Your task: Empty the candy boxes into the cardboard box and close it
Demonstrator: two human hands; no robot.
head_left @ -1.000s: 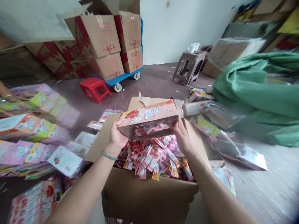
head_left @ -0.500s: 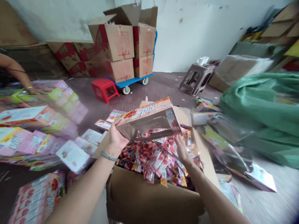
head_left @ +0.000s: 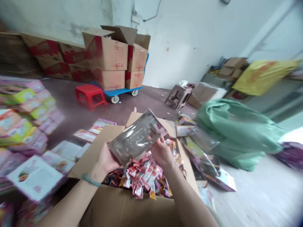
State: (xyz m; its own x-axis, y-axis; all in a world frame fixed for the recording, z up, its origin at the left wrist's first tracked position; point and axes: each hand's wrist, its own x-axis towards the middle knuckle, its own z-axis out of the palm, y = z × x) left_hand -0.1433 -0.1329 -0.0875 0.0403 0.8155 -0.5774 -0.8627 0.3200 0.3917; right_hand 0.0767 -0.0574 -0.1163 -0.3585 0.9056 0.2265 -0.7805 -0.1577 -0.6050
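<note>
One box (head_left: 132, 140) now rolled clear-side up, likely easier to see into; left hand (head_left: 107, 160) fingers clamped on it, right hand's (head_left: 162, 152) grip unclear.

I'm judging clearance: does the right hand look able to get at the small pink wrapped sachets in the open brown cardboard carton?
Likely yes: the sachets lie exposed close to the right hand, though it is busy with the rectangular clear-windowed box.
</note>
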